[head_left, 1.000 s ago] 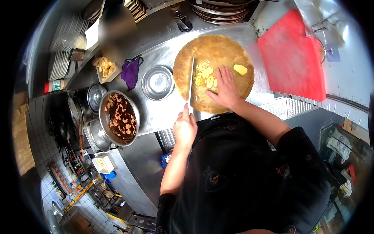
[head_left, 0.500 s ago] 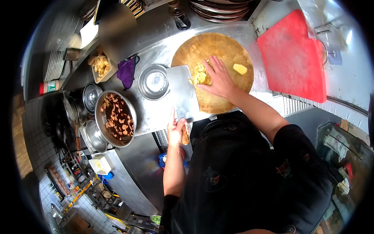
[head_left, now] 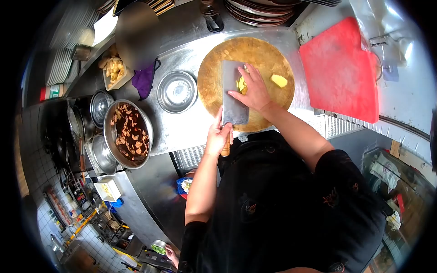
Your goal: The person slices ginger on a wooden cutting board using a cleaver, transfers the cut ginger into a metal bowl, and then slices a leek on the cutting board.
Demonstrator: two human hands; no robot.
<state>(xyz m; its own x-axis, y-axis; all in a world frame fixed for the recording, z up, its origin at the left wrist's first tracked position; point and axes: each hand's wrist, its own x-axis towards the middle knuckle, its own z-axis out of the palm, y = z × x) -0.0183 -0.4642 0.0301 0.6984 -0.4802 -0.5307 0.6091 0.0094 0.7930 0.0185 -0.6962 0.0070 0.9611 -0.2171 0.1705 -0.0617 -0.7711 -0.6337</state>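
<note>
My left hand (head_left: 220,136) is closed around the wooden handle of a cleaver (head_left: 233,107). The wide blade lies flat over the left part of a round wooden chopping board (head_left: 214,57). Yellow slices, seemingly ginger (head_left: 241,84), sit at the blade's right side, partly hidden under my right hand (head_left: 256,91). That hand is open, fingers stretched and thumb apart, resting over the slices and touching the blade. A larger cut yellow piece (head_left: 278,81) lies to its right on the board.
Left of the board stand a steel bowl (head_left: 176,75) and a large bowl (head_left: 151,141) of meat in dark sauce. A container (head_left: 119,85) holds knobbly ginger. A red cutting board (head_left: 339,73) is at right. Lower left, another person's hand (head_left: 172,255) touches a bowl of greens.
My left hand has brought the cleaver from beside the board to the right, onto it, up to the slices. My right hand stays over the slices. Another person's hand has appeared at lower left.
</note>
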